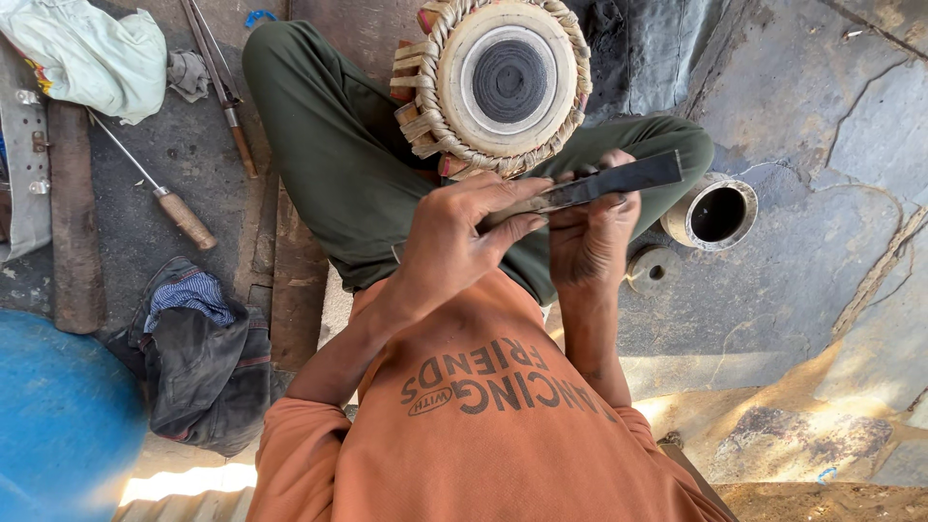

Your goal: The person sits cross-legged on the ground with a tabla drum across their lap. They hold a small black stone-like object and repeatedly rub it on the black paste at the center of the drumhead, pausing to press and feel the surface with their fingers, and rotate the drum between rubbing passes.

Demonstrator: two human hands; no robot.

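Blade: flat dark metal blade, held level over the lap, just below the drum, its far end pointing toward the pipe piece.
Left hand: left hand curled over the blade's near end, fingers closed on it.
Right hand: right hand wrapped round the blade from beneath, gripping it.
Drum: small hand drum with braided rim and black centre spot, resting on the green-trousered legs.
Floor to the right: short white pipe piece and a round metal ring on the stone floor.
Floor to the left: wooden-handled tool, long tongs, crumpled cloth, dark bundle of clothes.
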